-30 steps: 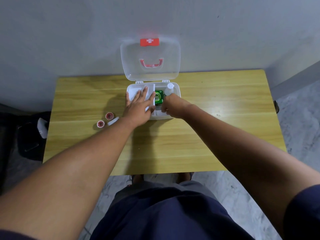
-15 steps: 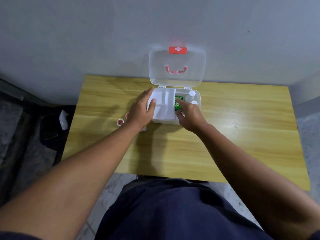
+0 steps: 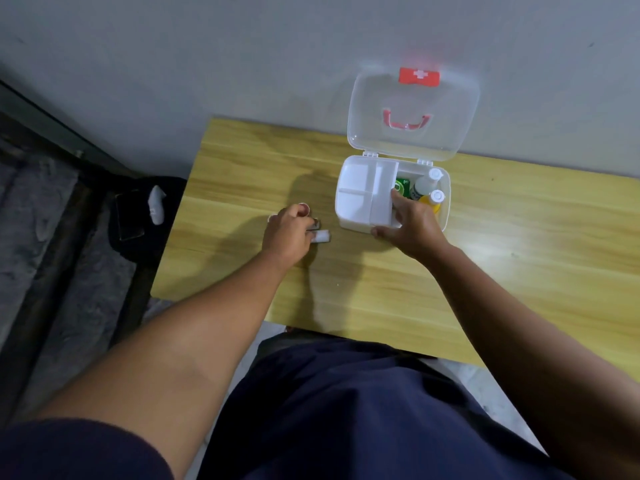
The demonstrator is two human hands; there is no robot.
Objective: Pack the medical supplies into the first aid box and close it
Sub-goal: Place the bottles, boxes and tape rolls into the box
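The left hand point(image 3: 289, 233) is resting on the wooden table point(image 3: 381, 292), fingers curled around a small white roll point(image 3: 321, 236), with red-rimmed rolls point(image 3: 303, 206) just beyond its knuckles. The right hand point(image 3: 412, 225) is gripping the first aid box point(image 3: 446, 199), thumb under the front edge, fingers spread on the white tray point(image 3: 367, 194). Behind it, a green packet point(image 3: 402, 186) and two bottles point(image 3: 427, 183) are sitting inside; the clear lid point(image 3: 414, 112) is standing open against the wall point(image 3: 242, 57).
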